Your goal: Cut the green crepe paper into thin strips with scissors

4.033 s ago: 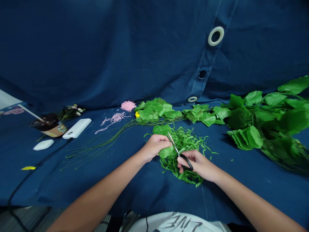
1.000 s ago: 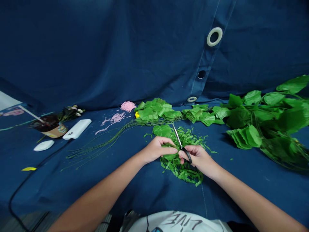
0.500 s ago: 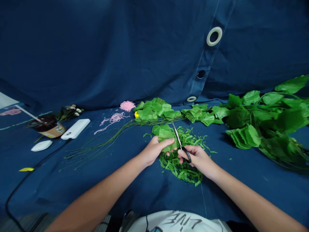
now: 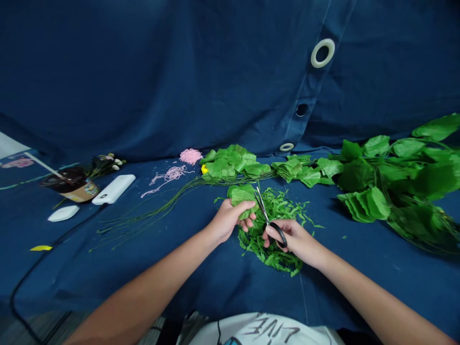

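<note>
One green leaf (image 4: 241,192) is sitting near the middle of the frame, and the left hand (image 4: 224,223) is pinching it, the fingers clamping it between thumb and fingertips. Just beside it, the scissors (image 4: 266,219) are pointing up the frame, their blades standing slightly apart; whether they're touching the leaf, I can't tell. The right hand (image 4: 300,242) is holding them, its fingers closing around the black handles.

And beneath both hands, there's the pile of narrow green strips (image 4: 273,258), spreading over the centre of the worktop (image 4: 172,268). So plenty of cutting is already showing there, while the held leaf is keeping a broad, mostly whole shape. Above the strips, a heap of broad leaves (image 4: 230,162) is lying uncut, with a yellow piece (image 4: 204,168) peeking out at its left edge. Over at the right of the frame, more large leaves (image 4: 372,203) are bunching together, looking whole too. How many of them are due for cutting, the view isn't telling us.

Long thin stems (image 4: 158,207) are fanning out toward the lower left, pink threads (image 4: 190,156) are resting above them, and a drink cup (image 4: 84,190) is standing at the left, near a white device (image 4: 114,189).
</note>
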A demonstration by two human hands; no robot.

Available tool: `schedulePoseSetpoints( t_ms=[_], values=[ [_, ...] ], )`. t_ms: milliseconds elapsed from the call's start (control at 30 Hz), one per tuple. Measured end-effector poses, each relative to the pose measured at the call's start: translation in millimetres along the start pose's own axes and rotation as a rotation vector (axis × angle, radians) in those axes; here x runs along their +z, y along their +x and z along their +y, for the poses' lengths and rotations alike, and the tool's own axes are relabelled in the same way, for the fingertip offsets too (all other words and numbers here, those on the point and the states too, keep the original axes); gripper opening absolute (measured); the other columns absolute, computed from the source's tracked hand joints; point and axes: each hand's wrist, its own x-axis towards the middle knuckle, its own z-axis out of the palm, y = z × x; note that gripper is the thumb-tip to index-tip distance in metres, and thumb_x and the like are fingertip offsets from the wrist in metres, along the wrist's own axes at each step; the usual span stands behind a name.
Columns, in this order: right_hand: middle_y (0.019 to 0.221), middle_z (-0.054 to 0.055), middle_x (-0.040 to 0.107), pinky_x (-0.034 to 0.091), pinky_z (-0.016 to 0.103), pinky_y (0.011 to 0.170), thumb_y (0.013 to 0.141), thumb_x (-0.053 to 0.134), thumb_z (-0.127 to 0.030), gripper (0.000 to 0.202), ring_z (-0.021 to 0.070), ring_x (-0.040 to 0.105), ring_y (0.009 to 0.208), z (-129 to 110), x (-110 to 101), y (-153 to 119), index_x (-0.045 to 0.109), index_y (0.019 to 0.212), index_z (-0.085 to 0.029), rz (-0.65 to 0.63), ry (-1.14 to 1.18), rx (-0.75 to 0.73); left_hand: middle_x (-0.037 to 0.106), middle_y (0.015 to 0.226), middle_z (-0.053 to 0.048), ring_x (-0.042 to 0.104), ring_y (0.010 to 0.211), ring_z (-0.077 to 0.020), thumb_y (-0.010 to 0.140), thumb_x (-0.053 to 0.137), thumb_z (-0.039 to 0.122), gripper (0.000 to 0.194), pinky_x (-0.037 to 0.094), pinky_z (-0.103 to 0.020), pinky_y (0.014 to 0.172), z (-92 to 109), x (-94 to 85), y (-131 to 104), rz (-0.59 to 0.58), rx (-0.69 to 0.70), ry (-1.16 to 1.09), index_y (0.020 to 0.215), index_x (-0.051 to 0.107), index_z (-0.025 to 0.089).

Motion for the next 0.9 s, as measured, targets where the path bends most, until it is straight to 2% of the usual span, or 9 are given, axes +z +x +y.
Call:
schedulePoseSetpoints(
  t_ms=[167,367,533,900],
  values=[
    [0.079,0.005,0.071,0.029,0.021,0.045,0.089,0.062,-0.054,0.041,0.0090,0.042,0.051,2,2,0,0.071,0.092,-0.014,-0.021,0.012,0.009,0.066,0.066,-0.004,0.060,0.048,-0.0124,0.081,0.070,0.039,0.028,0.042,-0.019,0.037,-6,0.3,2,0.051,0.055,0.068,0.086,0.064,0.011],
    [0.076,0.005,0.070,0.027,0.021,0.047,0.088,0.063,-0.056,0.043,0.0097,0.042,0.053,-2,4,1,0.071,0.086,-0.014,0.005,-0.022,-0.007,0.067,0.069,-0.004,0.062,0.051,-0.0128,0.081,0.070,0.042,0.030,0.040,-0.018,0.037,-10,-0.8,4,0.029,0.061,0.139,0.086,0.064,0.012],
    [0.075,0.004,0.069,0.026,0.022,0.046,0.086,0.063,-0.060,0.046,0.0103,0.041,0.052,-4,6,0,0.070,0.085,-0.014,0.026,-0.034,-0.001,0.068,0.070,-0.005,0.061,0.053,-0.0119,0.084,0.066,0.045,0.033,0.042,-0.018,0.040,-12,-0.5,5,-0.040,0.097,0.169,0.085,0.065,0.012],
    [0.074,0.004,0.069,0.027,0.022,0.047,0.088,0.061,-0.059,0.046,0.0100,0.041,0.052,-4,5,1,0.069,0.085,-0.014,0.031,-0.039,-0.003,0.068,0.069,-0.004,0.059,0.052,-0.0109,0.083,0.067,0.047,0.034,0.040,-0.018,0.040,-15,-1.2,5,-0.014,0.113,0.202,0.084,0.065,0.013]
  ],
)
